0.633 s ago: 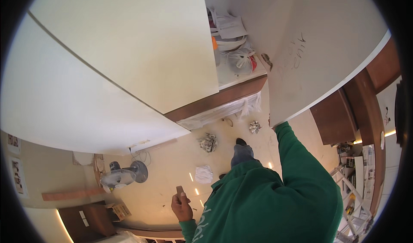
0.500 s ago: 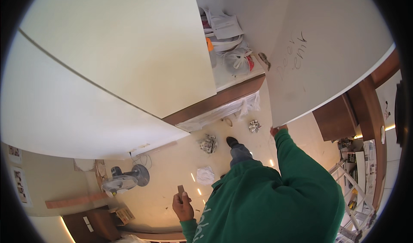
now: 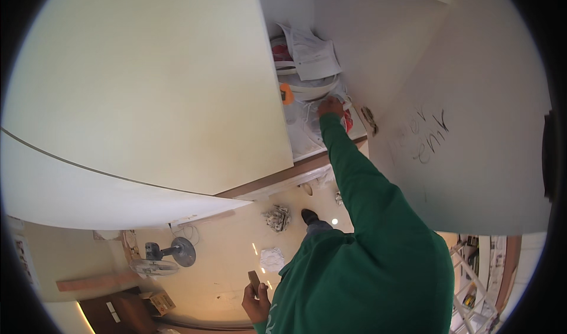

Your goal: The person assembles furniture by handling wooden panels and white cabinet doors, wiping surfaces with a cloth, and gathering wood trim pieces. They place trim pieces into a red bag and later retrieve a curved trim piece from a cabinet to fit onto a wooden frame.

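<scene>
My right hand (image 3: 331,106), at the end of a green sleeve, reaches up into an open wall cabinet (image 3: 331,151) and closes its fingers on a clear plastic bag (image 3: 307,124) lying on the shelf. Behind the bag sit white bowls (image 3: 310,89), a folded paper sheet (image 3: 313,53) and something red (image 3: 282,51). A small orange thing (image 3: 286,93) shows at the door edge. My left hand (image 3: 257,303) hangs low by my side and grips a small brown block-like object (image 3: 254,279).
The open cabinet door (image 3: 460,133), with handwriting on its inside, stands at my right. A closed pale door (image 3: 147,86) fills the left. Far below on the beige floor are a standing fan (image 3: 171,254), crumpled white scraps (image 3: 273,257) and my shoe (image 3: 309,216). A ladder (image 3: 469,281) is at lower right.
My right hand left the lower edge of the cabinet door and went up into the cabinet onto the bag. The door now stands wider open. My left hand stayed low.
</scene>
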Tool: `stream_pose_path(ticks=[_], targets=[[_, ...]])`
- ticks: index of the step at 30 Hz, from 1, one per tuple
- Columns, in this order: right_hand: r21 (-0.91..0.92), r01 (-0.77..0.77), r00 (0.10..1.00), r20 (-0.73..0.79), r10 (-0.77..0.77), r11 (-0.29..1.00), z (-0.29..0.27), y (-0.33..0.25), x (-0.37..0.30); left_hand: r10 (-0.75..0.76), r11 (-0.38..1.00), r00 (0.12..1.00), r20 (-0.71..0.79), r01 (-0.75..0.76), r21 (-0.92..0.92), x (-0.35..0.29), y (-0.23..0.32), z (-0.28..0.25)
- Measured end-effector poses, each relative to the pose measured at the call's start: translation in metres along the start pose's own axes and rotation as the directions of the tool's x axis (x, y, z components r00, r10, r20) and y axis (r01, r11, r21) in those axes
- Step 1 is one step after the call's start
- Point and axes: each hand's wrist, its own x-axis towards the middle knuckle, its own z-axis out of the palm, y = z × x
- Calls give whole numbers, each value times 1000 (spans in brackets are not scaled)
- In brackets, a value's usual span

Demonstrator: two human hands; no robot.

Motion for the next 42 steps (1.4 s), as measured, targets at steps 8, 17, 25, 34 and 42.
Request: stream_pose_path(ticks=[8, 17, 25, 34, 42], targets=[[-342, -150, 918, 301, 260, 928, 39, 1, 70, -71, 997, 997, -3, 71, -39, 7, 0, 17], [436, -745, 664, 551, 505, 504, -14, -59, 62, 26, 999, 999, -31, -26, 24, 38, 35, 17], [843, -102, 939, 257, -229, 529, -182, -253, 76, 71, 996, 993, 92, -75, 44, 53, 22, -11], [784, 445, 871, -266, -413, 434, -354, -313, -91, 175, 982, 978, 115, -182, 51, 50, -18, -76], [939, 329, 804, -221, -552, 104, -480, -262, -285, 449, 875, 857, 254, -479, 68, 73, -29, -102]])
